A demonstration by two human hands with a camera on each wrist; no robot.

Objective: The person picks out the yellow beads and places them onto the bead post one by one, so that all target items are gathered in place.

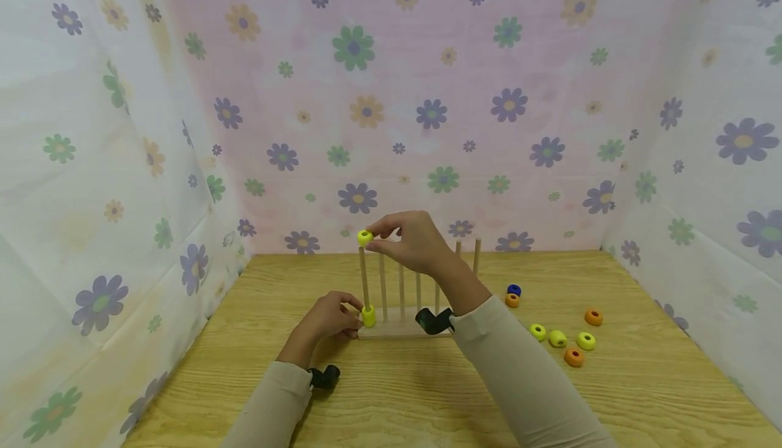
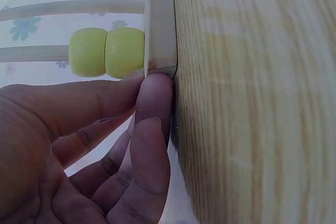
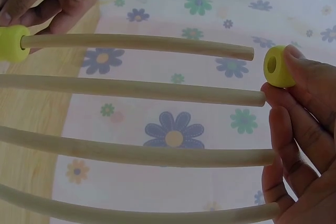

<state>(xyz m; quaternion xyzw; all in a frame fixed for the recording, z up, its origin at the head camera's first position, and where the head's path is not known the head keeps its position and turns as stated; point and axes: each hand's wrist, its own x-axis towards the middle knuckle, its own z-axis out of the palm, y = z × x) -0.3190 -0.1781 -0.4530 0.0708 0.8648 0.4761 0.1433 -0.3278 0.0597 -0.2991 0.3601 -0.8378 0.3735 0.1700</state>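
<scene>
Head view from above; two wrist views close in.
The head camera looks forward and down over the desk (image 1: 427, 394); both wrist cameras sit near the peg rack (image 1: 403, 299), shared by all views.

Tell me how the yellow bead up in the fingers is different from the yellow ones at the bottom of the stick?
The held bead is pinched by the right hand just above the tip of the leftmost peg, not yet on it; the bottom beads are already threaded. The held bead is one alone; the left wrist view shows two bottom beads stacked against the base, which the left hand steadies. All are the same yellow ring shape.
</scene>
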